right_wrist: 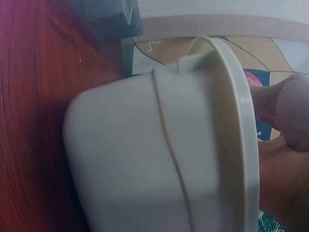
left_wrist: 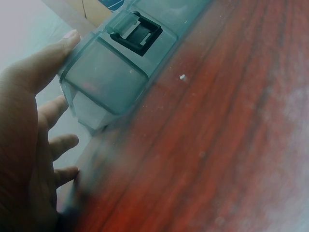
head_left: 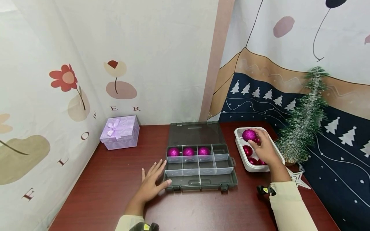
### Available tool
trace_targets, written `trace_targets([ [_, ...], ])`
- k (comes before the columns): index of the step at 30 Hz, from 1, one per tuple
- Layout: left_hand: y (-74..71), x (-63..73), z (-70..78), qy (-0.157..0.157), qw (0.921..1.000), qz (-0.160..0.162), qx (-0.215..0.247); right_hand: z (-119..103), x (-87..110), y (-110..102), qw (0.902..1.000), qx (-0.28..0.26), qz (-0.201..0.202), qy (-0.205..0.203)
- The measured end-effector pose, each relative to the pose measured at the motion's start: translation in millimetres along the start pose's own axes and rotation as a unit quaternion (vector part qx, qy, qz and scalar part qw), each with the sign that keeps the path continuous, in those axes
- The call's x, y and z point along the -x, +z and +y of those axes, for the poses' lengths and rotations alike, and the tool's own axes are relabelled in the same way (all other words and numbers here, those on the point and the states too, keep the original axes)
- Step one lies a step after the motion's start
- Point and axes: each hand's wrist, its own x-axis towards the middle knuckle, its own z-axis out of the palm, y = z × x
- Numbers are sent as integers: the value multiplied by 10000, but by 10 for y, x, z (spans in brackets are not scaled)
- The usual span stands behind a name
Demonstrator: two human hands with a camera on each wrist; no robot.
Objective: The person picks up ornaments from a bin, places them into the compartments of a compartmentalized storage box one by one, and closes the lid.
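In the head view, my right hand [head_left: 264, 150] pinches a glittery magenta bauble [head_left: 249, 135] at the far side of a white tub [head_left: 247, 167]. Several shiny red-pink baubles, among them one near the middle [head_left: 247, 150], lie in that tub. My left hand [head_left: 151, 185] is spread, its thumb and fingers along the left edge of a grey transparent compartment box [head_left: 181, 181]. The box's lid [head_left: 196, 134] is laid back. Three glittery magenta baubles, one per cell, sit in its back row from the left. The tub's wall [right_wrist: 130, 154] mostly hides the held bauble [right_wrist: 253, 78] in the right wrist view.
A lilac gift box [head_left: 119, 133] with a bow stands at the back left. Right of the tub are a small frosted Christmas tree [head_left: 306, 125] and a white star ornament [head_left: 299, 179]. Printed cloth walls [head_left: 162, 64] border the dark red table [head_left: 115, 179].
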Motion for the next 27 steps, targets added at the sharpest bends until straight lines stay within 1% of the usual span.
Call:
trace_targets([
  [3,4,0,-3,-4,10000,-14,-7,-42,-4,46,10000,12,-14,16],
  [6,9,-1,-6,3,10000,-16,-12,-73,-9,98,9999,-95,-114,53],
  [10,11,-4,-6,20,10000,-6,-19,-106,-23,157,9997,-148,-216,-32],
  [17,3,-6,5,52,10000,30,-28,-149,-35,218,9978,417,-459,-219],
  [21,-2,-4,7,79,10000,53,-27,-136,-39,283,9962,593,-548,-319],
  [27,-5,3,7,69,10000,43,-25,-173,-47,344,9934,856,-725,-256],
])
